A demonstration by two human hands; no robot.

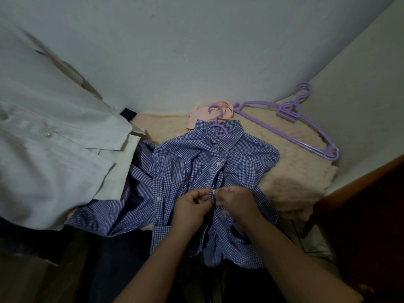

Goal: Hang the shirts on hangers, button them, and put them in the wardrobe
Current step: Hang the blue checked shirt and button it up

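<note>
A white shirt [50, 132] hangs large at the left, cut off by the frame; below it a striped shirt [122, 204] lies crumpled on the cream blanket [290, 182]; the checked shirt [209, 171], already on a purple hanger [216, 121], lies flat with its placket running away from the person toward the wall. The left hand [192, 206] pinches one edge of the placket, the right hand [236, 202] the other, both meeting at a white button [214, 192]; buttons below likely come next, nearer the body. Fingertips hide the buttonhole; two spare hangers [290, 127] lie right; the wardrobe I cannot make out.
</note>
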